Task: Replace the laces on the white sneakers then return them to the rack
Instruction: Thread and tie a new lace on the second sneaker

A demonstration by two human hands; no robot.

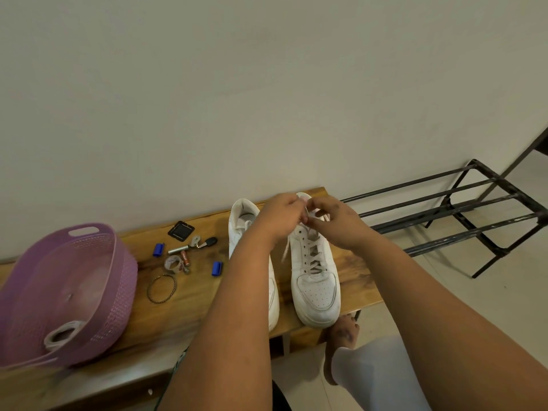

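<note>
Two white sneakers stand side by side on a wooden bench point(184, 304), toes toward me. The right sneaker point(315, 289) is laced with a greyish lace point(314, 259). The left sneaker point(240, 229) is partly hidden by my left forearm. My left hand point(278, 218) and my right hand point(332, 221) meet above the right sneaker's ankle opening, each pinching a lace end. A loose lace strand point(286, 250) hangs down the shoe's left side. A coiled lace point(63, 335) lies in the purple basket.
A purple plastic basket point(115, 280) sits at the bench's left. Small items lie between it and the shoes: two blue caps point(158, 249), a battery, keys, a ring bracelet point(161, 289). A black metal shoe rack point(462, 215) stands on the floor to the right.
</note>
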